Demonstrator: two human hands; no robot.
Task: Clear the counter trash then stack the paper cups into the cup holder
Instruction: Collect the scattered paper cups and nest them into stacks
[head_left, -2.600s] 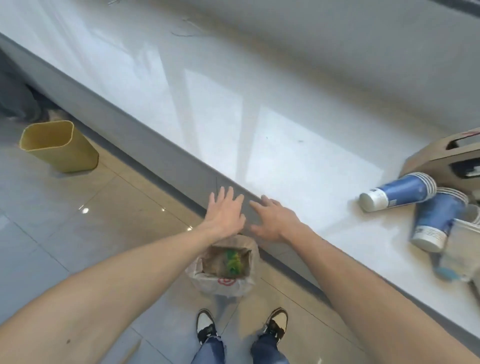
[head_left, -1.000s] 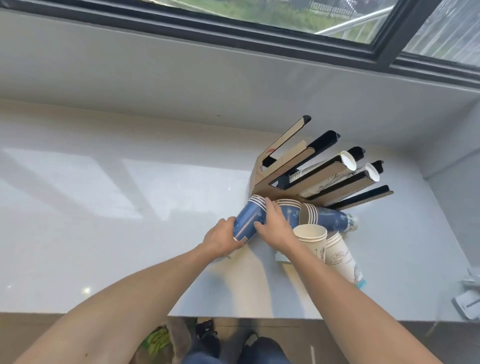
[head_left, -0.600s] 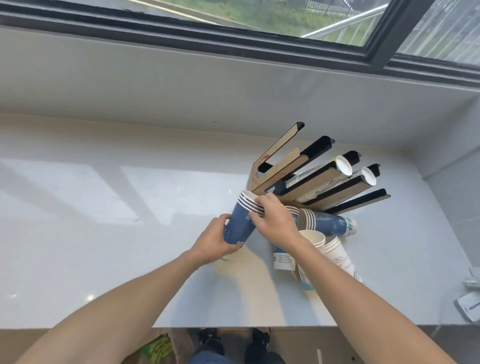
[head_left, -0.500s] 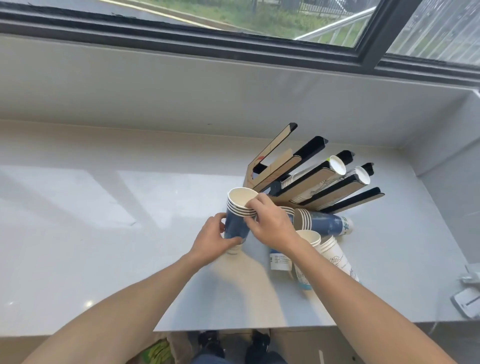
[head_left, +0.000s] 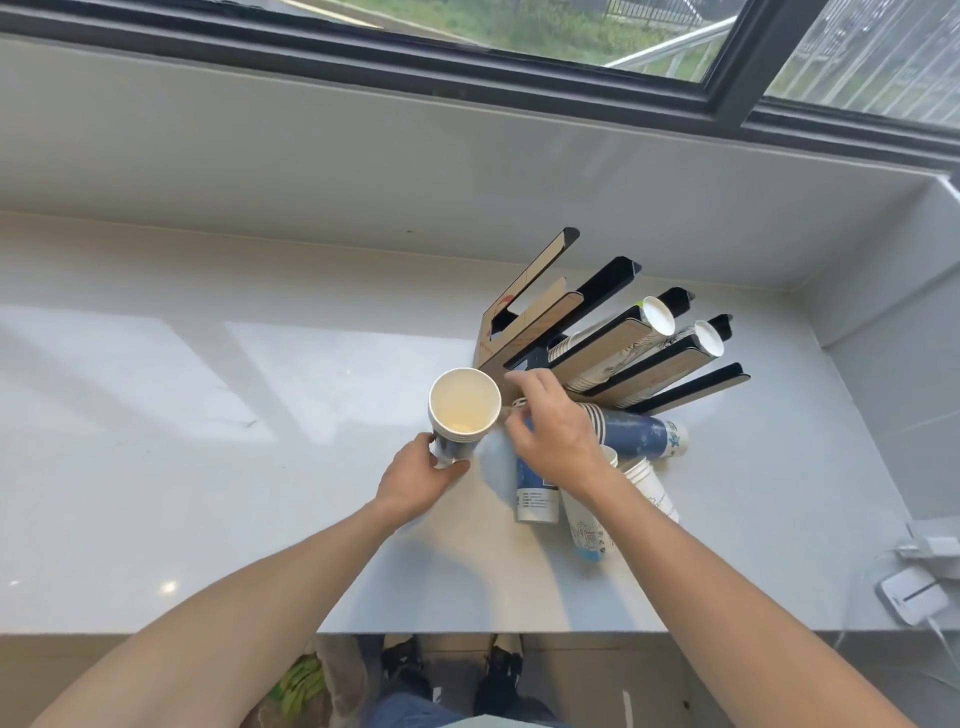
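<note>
My left hand (head_left: 421, 478) grips the base of an upright stack of blue paper cups (head_left: 462, 410), its cream inside facing up. My right hand (head_left: 556, 431) hovers beside it with fingers spread over a blue cup stack (head_left: 535, 493) lying on the counter. Another blue stack (head_left: 639, 434) lies on its side to the right, and white printed cups (head_left: 649, 483) lie below it. The cardboard and black cup holder (head_left: 524, 317) leans on the white counter (head_left: 208, 467), with white cup stacks (head_left: 657, 314) in two of its slots.
A grey wall and a dark window frame rise behind the counter. White devices with cables (head_left: 914, 597) lie at the right edge. Below the counter edge a trash bag with green waste (head_left: 301, 686) stands on the floor beside my shoes.
The view swung from the floor bag to the counter. Both hands lifted a lying blue cup stack upright; the right hand has let go of its rim and shifted right.
</note>
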